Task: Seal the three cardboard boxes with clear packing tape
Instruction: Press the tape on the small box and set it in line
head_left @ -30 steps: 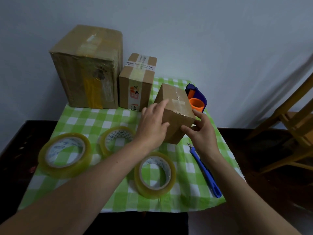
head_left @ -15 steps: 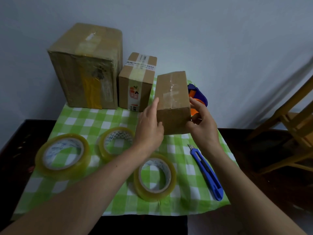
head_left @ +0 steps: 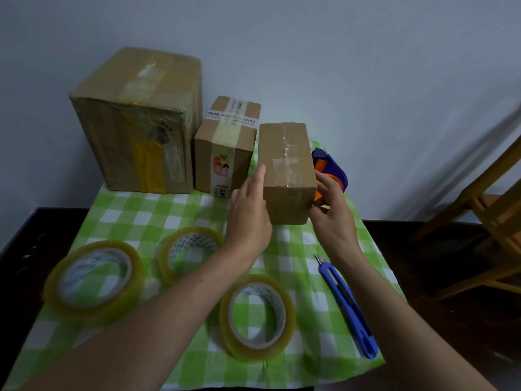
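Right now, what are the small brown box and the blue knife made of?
Small brown box: matte cardboard by its dull tan faces, glossy clear tape glinting on top. Blue utility knife: seemingly smooth plastic handle, greyish metal-looking blade tip.

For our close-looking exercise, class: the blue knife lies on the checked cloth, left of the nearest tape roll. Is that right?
No. The head view shows the blue knife right of the nearest tape roll, not left; it does lie on the checked cloth.
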